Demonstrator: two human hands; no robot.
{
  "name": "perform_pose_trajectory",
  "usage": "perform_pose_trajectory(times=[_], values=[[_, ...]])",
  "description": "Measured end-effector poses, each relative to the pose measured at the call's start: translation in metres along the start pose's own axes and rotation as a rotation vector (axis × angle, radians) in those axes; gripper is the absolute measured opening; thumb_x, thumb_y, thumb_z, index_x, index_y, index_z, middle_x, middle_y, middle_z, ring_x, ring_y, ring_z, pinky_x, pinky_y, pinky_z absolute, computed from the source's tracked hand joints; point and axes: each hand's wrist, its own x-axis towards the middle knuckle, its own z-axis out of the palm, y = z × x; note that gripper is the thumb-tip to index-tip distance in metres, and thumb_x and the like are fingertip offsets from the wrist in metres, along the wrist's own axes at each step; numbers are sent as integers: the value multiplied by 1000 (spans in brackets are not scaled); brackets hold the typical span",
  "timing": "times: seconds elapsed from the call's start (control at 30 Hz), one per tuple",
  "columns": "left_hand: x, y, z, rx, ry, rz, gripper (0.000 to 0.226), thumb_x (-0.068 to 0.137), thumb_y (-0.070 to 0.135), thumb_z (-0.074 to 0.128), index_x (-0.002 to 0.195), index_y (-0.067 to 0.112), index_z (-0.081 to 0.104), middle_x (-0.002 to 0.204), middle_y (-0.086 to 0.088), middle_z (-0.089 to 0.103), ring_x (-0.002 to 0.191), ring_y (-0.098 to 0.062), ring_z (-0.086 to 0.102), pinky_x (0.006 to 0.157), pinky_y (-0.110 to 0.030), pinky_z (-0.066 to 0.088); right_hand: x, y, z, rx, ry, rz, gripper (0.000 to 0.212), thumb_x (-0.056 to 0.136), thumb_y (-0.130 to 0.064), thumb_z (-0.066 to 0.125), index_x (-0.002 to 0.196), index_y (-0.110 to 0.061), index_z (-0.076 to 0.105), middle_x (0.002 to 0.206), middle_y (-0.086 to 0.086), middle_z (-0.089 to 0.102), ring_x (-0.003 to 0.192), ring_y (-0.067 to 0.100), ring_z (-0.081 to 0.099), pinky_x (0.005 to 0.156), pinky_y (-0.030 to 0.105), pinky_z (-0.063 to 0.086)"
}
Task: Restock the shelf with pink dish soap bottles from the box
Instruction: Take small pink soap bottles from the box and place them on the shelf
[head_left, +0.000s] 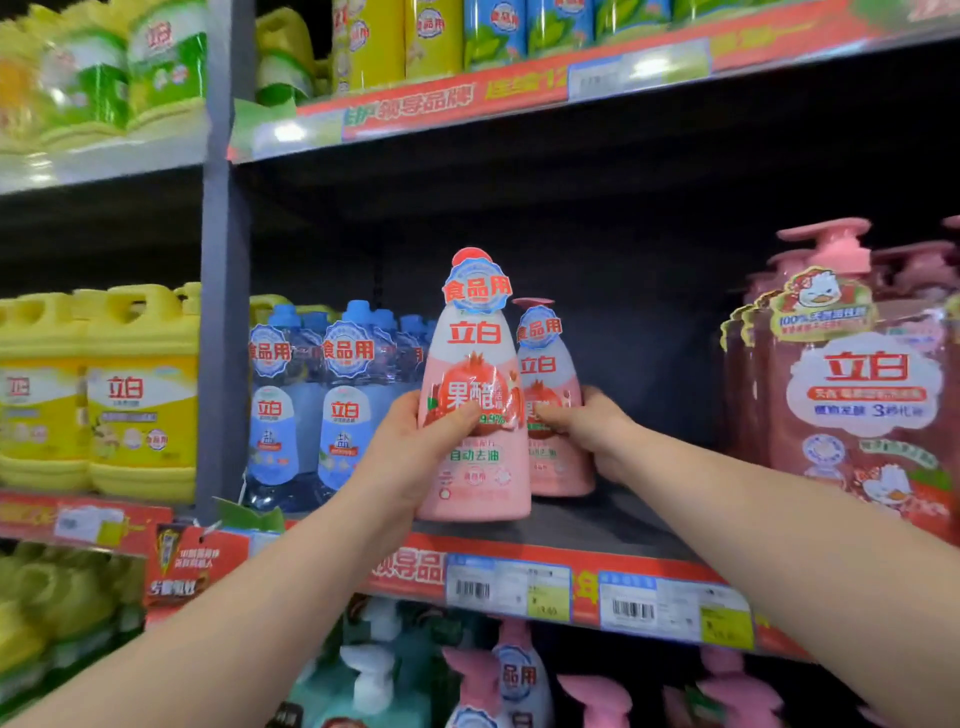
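Two pink dish soap bottles stand upright on the dark middle shelf (613, 519). The front bottle (474, 364) is near the shelf's front edge, and my left hand (415, 447) grips its lower left side with the thumb across the label. The second pink bottle (545, 364) stands just behind and to the right of it; my right hand (592, 426) holds its right side with the thumb on the label. The box is out of view.
Blue soap bottles (337, 405) crowd the shelf on the left of the pink ones. Tall pink pump bottles (852, 384) stand at the right. Between them lies bare dark shelf. Yellow jugs (135, 395) fill the neighbouring bay. Price tags (670, 608) line the shelf edge.
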Motion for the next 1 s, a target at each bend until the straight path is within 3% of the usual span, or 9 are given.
perform_pose_trajectory(times=[0.13,0.27,0.4,0.47,0.57,0.7,0.77,0.87,1.0], values=[[13,-3,-5,-4,-35,0,33,84,18,67,113,11,53,102,-12,71,84,-26,71,63,-38,59,10,4,-1,-78,-45,-18,51,80,-6,73,124,-6,47,111,12,65,74,16,62,49,21,52],[19,-9,-9,-6,-82,-2,30,83,17,67,110,14,53,103,-10,71,89,-26,71,68,-39,60,21,6,-9,-128,-45,16,51,83,-6,70,129,-6,49,123,15,63,89,20,63,67,28,50],[23,-14,-12,-12,-110,-23,34,81,20,69,111,16,52,102,-8,71,86,-23,72,66,-38,58,28,4,-12,-283,-55,31,41,83,-14,72,120,-13,54,123,9,64,88,17,64,68,29,51],[25,-16,-13,-13,-115,-40,37,81,21,69,112,16,52,103,-8,72,84,-22,72,64,-37,57,28,2,-11,-419,35,14,51,80,-19,75,125,-10,51,128,11,60,105,24,62,86,34,51],[30,-20,-11,-25,-114,-60,34,82,20,69,110,15,52,102,-9,72,79,-20,73,56,-33,57,17,-9,-7,-477,273,-157,60,83,-33,71,133,-10,48,127,9,57,106,23,60,80,28,48],[34,-26,1,-24,-142,-79,36,83,19,69,113,12,51,103,-11,70,78,-20,72,55,-32,56,-18,-25,-2,-172,-66,-71,46,84,-62,53,101,-21,67,88,-5,73,76,11,67,68,28,54],[34,-29,9,-11,-173,-86,46,78,26,72,115,10,51,104,-12,70,81,-22,72,60,-34,56,-32,-23,0,-238,-245,-54,32,83,-56,59,94,-27,66,84,-10,74,74,7,70,60,24,54],[34,-32,18,53,-233,-107,48,79,26,72,120,9,51,108,-13,70,92,-25,70,75,-39,57,-42,-20,-2,-339,-250,-155,22,83,-35,70,100,-23,65,90,-5,74,74,8,71,54,26,57],[37,-27,16,312,-226,-18,54,83,21,70,130,13,45,116,-3,64,103,-18,64,94,-39,51,-45,-19,-7,-400,-159,-183,41,79,-33,75,113,-15,62,106,6,72,95,24,70,79,52,57]])
